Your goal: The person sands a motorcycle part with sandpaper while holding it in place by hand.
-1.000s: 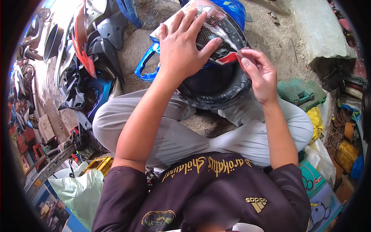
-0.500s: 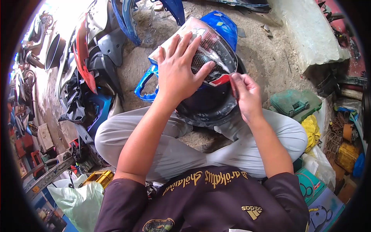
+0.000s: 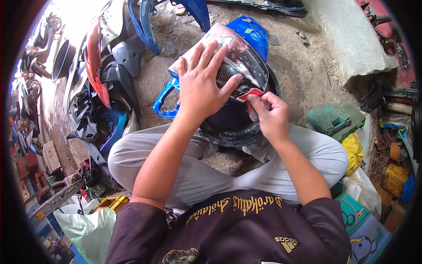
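A motorcycle fairing panel (image 3: 239,68) carries a glossy dark sticker with a honeycomb pattern and a red corner. It lies across a round black tub (image 3: 224,125) between my knees. Spread flat over the panel's left part, my left hand (image 3: 200,81) presses on it with its fingers apart. At the panel's lower right corner, my right hand (image 3: 270,114) pinches the sticker's loose edge (image 3: 252,112) between thumb and fingers. Blue plastic body parts (image 3: 252,33) show behind and to the left of the panel, partly hidden by it.
More fairings, including a red one (image 3: 93,66) and blue ones (image 3: 195,13), lie at the left and far side. At the right are a green tool case (image 3: 332,121), a yellow cloth (image 3: 353,149) and a white concrete block (image 3: 351,53). A plastic bag (image 3: 90,229) stands at the lower left.
My right hand has moved down and left along the panel's lower corner, with the sticker edge in its pinch. My left hand stays nearly in place on the panel.
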{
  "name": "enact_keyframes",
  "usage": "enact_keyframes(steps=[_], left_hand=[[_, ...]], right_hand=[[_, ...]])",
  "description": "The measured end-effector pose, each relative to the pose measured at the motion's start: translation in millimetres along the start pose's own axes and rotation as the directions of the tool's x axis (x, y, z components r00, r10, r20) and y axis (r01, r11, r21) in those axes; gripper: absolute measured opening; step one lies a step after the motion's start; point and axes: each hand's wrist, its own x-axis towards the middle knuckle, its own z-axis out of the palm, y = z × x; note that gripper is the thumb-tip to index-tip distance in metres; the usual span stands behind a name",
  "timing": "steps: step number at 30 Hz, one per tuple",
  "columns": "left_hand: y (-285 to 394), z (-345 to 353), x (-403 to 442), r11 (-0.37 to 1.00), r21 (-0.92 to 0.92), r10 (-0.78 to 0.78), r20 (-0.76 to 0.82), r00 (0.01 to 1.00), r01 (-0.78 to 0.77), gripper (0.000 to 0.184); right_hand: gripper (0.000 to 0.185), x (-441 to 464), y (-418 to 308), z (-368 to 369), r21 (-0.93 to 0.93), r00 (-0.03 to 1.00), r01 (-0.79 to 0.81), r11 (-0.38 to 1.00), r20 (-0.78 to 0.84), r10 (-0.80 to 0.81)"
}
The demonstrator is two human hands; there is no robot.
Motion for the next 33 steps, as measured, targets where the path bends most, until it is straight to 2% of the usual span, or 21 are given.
enact_keyframes(steps=[1,2,3,5,8,11,12,16,19,20,24,25,27,29,31,32,33], left_hand=[[1,0,0,1.000,0.002,-0.002,0.011,1.000,0.002,0.076],[0,-1,1,1.000,0.006,-0.004,0.020,1.000,0.004,0.076],[0,-2,0,1.000,0.013,-0.010,0.029,1.000,0.009,0.075],[1,-4,-2,1.000,0.018,-0.012,0.025,1.000,0.011,0.075],[1,-4,1,1.000,0.005,-0.020,0.037,0.999,0.020,0.075],[-1,-5,4,1.000,0.004,-0.028,0.052,0.998,0.028,0.074],[-1,-5,3,1.000,0.007,-0.029,0.051,0.998,0.028,0.074],[0,-6,3,1.000,0.013,-0.029,0.057,0.998,0.029,0.075],[-3,-5,4,0.999,-0.006,-0.037,0.061,0.997,0.037,0.074],[-2,-5,3,0.999,-0.008,-0.036,0.062,0.997,0.037,0.074],[-1,-7,4,1.000,-0.004,-0.031,0.059,0.998,0.031,0.074],[0,-7,3,0.999,-0.002,-0.034,0.063,0.997,0.034,0.074],[-1,-7,3,1.000,0.002,-0.031,0.059,0.998,0.031,0.075],[0,-7,2,1.000,0.015,-0.022,0.052,0.998,0.022,0.074],[1,-6,2,1.000,0.014,-0.017,0.040,0.999,0.017,0.075],[0,-5,2,1.000,0.010,-0.017,0.041,0.999,0.016,0.075],[-2,-5,3,1.000,0.009,-0.014,0.046,0.999,0.013,0.075]], right_hand=[[0.043,-2,-1,1,-0.057,0.999,0.048,0.997,0.005,-0.048],[0.044,2,6,-6,-0.115,0.999,0.014,0.993,0.031,-0.010],[0.045,8,0,-11,-0.067,0.997,-0.078,0.995,-0.014,0.077],[0.046,8,-6,-9,0.022,0.986,-0.141,0.990,-0.090,0.143],[0.046,-2,-2,3,-0.029,0.993,-0.050,0.998,-0.105,0.046],[0.046,8,-10,-8,0.005,0.990,-0.101,0.995,-0.096,0.101],[0.047,13,-18,-4,0.168,0.956,-0.228,0.959,-0.149,0.253],[0.043,0,-6,1,0.025,0.985,-0.109,0.994,-0.129,0.111],[0.042,9,-14,-6,0.077,0.980,-0.147,0.986,-0.123,0.155],[0.039,16,-16,-5,0.206,0.963,-0.164,0.965,-0.178,0.202],[0.036,-7,-9,5,-0.031,0.994,-0.108,0.994,-0.019,0.108],[0.039,-8,-5,9,0.014,0.995,-0.098,0.995,-0.020,0.098],[0.043,2,-9,3,0.009,0.990,-0.105,0.994,-0.095,0.106],[0.043,11,-4,-1,0.121,0.971,-0.105,0.987,-0.202,0.128],[0.043,1,-1,9,0.021,0.979,-0.008,1.000,-0.206,0.012],[0.043,-7,0,12,-0.079,0.991,-0.014,0.997,-0.135,0.003],[0.043,-13,3,16,-0.071,0.995,0.006,0.997,-0.097,-0.012]])
